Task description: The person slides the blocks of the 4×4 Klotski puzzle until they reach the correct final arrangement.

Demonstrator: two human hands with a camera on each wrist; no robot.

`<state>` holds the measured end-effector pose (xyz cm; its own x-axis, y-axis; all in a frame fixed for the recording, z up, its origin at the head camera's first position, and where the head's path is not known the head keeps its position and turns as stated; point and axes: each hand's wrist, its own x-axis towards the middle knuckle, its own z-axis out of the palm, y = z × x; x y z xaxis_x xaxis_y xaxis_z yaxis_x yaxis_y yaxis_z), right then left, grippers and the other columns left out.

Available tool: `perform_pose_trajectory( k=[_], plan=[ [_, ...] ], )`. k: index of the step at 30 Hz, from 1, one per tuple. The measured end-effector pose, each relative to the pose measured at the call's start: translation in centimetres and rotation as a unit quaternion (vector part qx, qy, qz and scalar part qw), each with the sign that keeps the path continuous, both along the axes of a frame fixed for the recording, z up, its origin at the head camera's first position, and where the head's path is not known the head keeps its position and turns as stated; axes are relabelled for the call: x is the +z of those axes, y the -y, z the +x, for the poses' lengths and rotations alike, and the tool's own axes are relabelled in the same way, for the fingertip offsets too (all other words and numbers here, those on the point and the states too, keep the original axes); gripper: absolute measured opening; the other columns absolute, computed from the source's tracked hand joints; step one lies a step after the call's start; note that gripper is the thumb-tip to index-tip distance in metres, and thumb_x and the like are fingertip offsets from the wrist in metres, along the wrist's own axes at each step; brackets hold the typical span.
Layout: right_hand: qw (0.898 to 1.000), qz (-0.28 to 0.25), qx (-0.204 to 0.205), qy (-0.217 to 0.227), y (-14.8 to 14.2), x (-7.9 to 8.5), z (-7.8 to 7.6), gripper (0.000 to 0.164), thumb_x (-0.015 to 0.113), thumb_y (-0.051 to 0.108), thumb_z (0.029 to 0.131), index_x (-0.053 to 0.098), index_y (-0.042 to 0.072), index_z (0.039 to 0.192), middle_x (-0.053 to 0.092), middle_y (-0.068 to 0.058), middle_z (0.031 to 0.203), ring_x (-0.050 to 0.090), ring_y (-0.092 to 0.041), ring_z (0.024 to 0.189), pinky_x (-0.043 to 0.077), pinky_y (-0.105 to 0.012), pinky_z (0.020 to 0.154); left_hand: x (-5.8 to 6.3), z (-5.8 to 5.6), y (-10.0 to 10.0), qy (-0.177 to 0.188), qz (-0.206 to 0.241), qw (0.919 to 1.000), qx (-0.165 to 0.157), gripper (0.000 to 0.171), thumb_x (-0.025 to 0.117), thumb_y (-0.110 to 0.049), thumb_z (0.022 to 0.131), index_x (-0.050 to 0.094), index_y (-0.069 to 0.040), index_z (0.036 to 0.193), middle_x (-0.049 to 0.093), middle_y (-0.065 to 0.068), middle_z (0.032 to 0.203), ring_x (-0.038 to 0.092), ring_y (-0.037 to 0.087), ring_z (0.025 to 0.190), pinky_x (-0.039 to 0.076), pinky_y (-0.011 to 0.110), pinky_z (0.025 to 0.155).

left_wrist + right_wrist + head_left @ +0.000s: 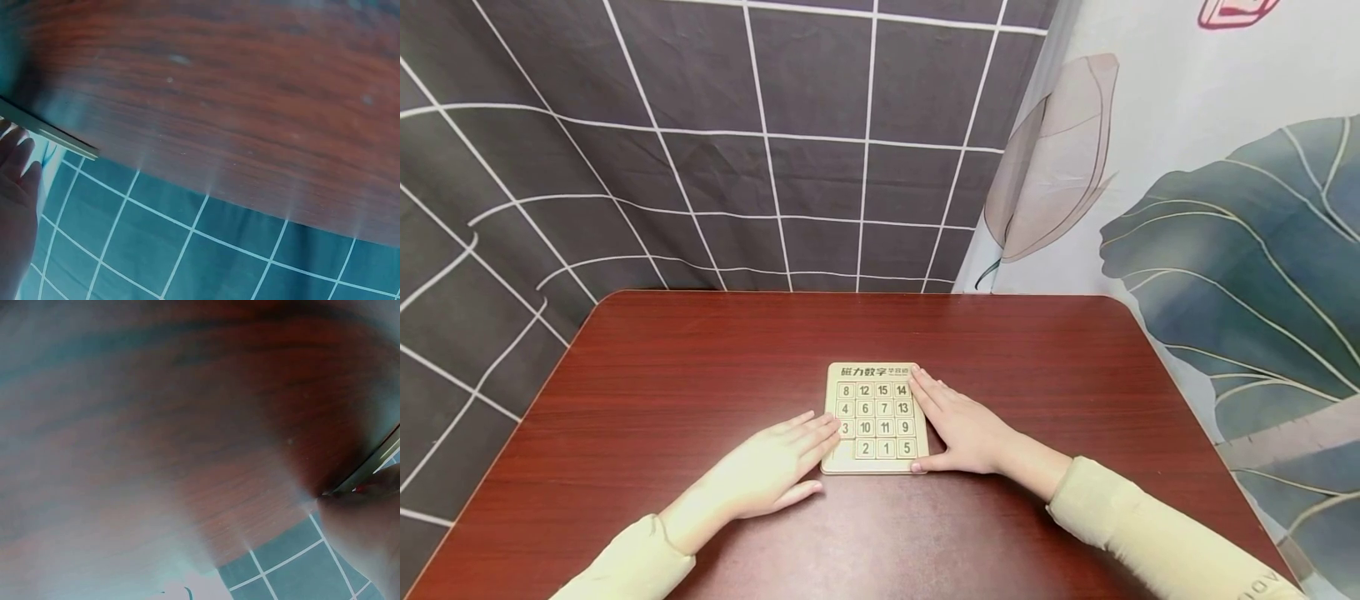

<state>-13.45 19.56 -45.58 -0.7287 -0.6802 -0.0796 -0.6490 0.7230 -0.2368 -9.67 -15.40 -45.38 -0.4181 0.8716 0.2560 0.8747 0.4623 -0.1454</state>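
A pale sliding number puzzle (pixel 874 467) lies flat on the table, its numbered tiles facing up under a line of Chinese lettering. The bottom-left slot has no tile in it. My left hand (pixel 763 471) touches the puzzle's left side with straight fingertips, near the 3 tile (pixel 846 428); its thumb points out below them, off the board. Along the right side lies my right hand (pixel 973 429), fingers stretched to the upper right corner and thumb on the lower right corner. Both wrist views show the puzzle's thin edge (pixel 69 142) beside the hand.
The reddish-brown wooden table (pixel 700 350) has rounded far corners. Behind it hangs a dark grey curtain (pixel 820 175) with a white grid. At the right is a white curtain (pixel 1150 100) with large leaf prints. Light-coloured sleeves (pixel 1097 500) cover both forearms.
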Motion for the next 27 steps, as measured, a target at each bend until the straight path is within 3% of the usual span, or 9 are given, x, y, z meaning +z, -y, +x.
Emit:
perform_pose_trajectory(
  k=[10,19,23,27],
  plan=[
    [1.000,-0.004,0.004,-0.004,0.0,0.1,0.0,0.119,0.071,0.069,0.089,0.018,-0.004,0.167,0.010,-0.020,0.179,0.020,-0.032,0.166,0.031,-0.049,0.133,0.3,0.8,-0.2,0.009,0.000,0.9999,-0.010,0.059,0.073,-0.045,0.096,0.069,-0.002,0.137,0.068,0.015,0.145,0.065,0.026,0.136,0.053,0.041,0.117],
    [1.000,-0.001,0.002,-0.006,-0.1,-0.3,-0.1,0.120,0.070,0.071,0.089,0.017,-0.003,0.168,0.008,-0.018,0.179,0.019,-0.031,0.166,0.031,-0.049,0.133,0.2,1.5,0.2,-0.012,0.015,0.9985,-0.051,0.061,0.070,-0.049,0.096,0.069,-0.001,0.135,0.071,0.015,0.139,0.068,0.027,0.133,0.053,0.040,0.115],
    [1.000,0.001,0.003,-0.007,-0.1,-0.3,0.0,0.120,0.070,0.071,0.089,0.018,-0.003,0.168,0.008,-0.018,0.179,0.019,-0.031,0.166,0.031,-0.049,0.133,0.0,1.2,0.4,-0.018,0.026,0.9977,-0.060,0.062,0.071,-0.049,0.096,0.068,-0.002,0.136,0.071,0.013,0.140,0.067,0.026,0.133,0.053,0.040,0.115],
    [1.000,0.001,0.004,-0.008,-0.1,-0.2,-0.1,0.120,0.070,0.071,0.089,0.018,-0.004,0.167,0.009,-0.019,0.179,0.019,-0.031,0.166,0.031,-0.049,0.133,0.0,0.1,0.4,-0.009,0.027,0.9984,-0.049,0.065,0.074,-0.047,0.094,0.066,-0.001,0.140,0.068,0.013,0.144,0.065,0.025,0.137,0.050,0.042,0.118]
  ],
)
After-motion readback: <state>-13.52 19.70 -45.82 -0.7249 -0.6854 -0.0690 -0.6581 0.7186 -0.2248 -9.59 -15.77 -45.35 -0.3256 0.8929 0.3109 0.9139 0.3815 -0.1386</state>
